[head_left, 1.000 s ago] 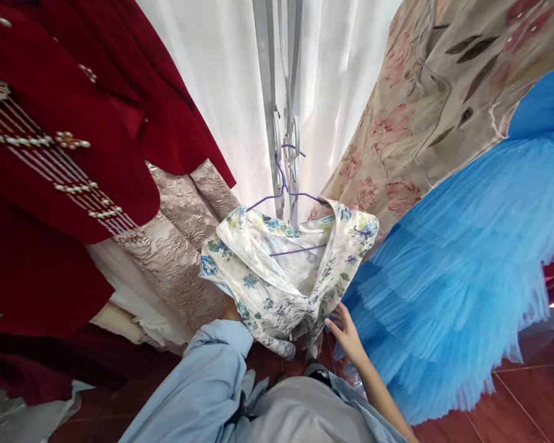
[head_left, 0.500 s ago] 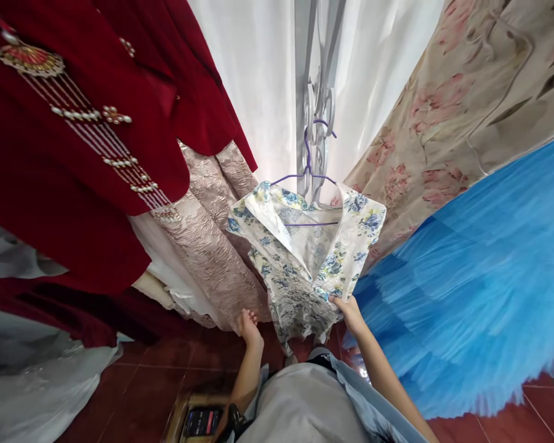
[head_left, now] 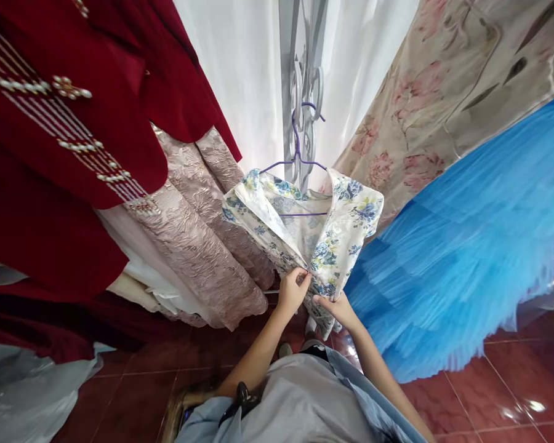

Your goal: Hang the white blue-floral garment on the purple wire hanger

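A white blouse with blue and yellow flowers (head_left: 325, 246) hangs from a purple hanger (head_left: 297, 147), its deep V neckline facing me. My left hand (head_left: 294, 288) pinches the front edge of the blouse at the bottom of the V. Just right of it and lower, my right hand (head_left: 336, 307) grips the other front panel, the thumb lying on top of the cloth and the fingers behind it. The lower part of the blouse is mostly hidden behind my hands.
The hanger hooks onto a grey metal scroll stand (head_left: 305, 80) before a white curtain (head_left: 235, 67). Left hang a dark red garment (head_left: 96, 154) with beads and a pink brocade one (head_left: 203, 246). Right are a beige floral cloth (head_left: 397, 123) and blue tulle skirt (head_left: 443, 258). The floor (head_left: 138, 394) is red tile.
My left hand has moved right and up from beside the blouse and now pinches its front edge. My right hand keeps its hold. The camera view has shifted slightly.
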A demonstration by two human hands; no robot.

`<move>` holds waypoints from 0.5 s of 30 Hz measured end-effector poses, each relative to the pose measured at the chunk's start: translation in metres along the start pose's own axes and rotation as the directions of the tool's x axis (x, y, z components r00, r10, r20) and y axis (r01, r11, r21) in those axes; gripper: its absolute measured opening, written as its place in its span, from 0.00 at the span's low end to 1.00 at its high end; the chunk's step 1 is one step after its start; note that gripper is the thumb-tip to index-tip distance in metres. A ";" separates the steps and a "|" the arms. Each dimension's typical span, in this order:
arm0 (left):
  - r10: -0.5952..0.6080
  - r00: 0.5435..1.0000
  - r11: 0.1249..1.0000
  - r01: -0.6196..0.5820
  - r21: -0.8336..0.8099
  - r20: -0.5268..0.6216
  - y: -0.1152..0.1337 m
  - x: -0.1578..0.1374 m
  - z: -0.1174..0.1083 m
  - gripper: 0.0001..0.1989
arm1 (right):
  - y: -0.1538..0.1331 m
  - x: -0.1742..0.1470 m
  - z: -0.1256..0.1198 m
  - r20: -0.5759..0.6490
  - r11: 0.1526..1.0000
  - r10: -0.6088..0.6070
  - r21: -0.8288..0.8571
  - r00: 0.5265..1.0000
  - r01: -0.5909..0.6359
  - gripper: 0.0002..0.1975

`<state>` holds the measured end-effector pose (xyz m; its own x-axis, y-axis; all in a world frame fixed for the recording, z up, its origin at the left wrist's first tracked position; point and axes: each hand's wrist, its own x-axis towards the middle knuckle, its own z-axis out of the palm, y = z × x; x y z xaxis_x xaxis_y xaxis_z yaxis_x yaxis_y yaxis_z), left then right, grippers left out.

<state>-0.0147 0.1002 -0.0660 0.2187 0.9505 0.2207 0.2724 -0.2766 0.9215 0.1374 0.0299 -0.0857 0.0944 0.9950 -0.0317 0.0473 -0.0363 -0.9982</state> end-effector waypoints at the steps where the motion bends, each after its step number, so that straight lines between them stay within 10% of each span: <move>1: -0.003 1.000 1.000 0.003 -0.023 0.014 -0.001 0.001 0.000 0.09 | 0.000 -0.001 -0.002 -0.004 1.000 0.011 -0.021 1.000 -0.011 0.21; 4: -0.053 0.996 0.991 0.061 -0.116 0.068 -0.004 -0.001 -0.001 0.14 | 0.005 -0.006 -0.015 -0.316 0.992 -0.026 -0.122 0.948 -0.013 0.24; 8: -0.164 0.985 0.957 0.173 -0.234 0.054 -0.005 -0.013 0.003 0.16 | 0.013 -0.008 -0.027 -0.787 0.940 -0.311 -0.339 0.532 0.047 0.26; 9: -0.182 0.982 0.949 0.188 -0.253 0.047 -0.005 -0.016 0.003 0.16 | 0.014 -0.006 -0.024 -0.737 0.916 -0.361 -0.395 0.572 0.068 0.22; 12: -0.212 0.976 0.927 0.216 -0.306 0.045 -0.003 -0.021 0.002 0.16 | 0.013 0.007 0.001 -0.252 0.849 -0.350 -0.492 0.902 0.192 0.15; 15: -0.230 0.972 0.911 0.231 -0.341 0.044 0.002 -0.019 -0.004 0.15 | 0.009 0.027 0.029 0.025 0.812 -0.216 -0.550 0.976 0.193 0.09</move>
<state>-0.0223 0.0818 -0.0677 0.1912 0.9815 -0.0112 -0.0213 0.0156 0.9997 0.1120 0.0592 -0.0968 0.0576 0.9814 0.1832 0.6038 0.1119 -0.7893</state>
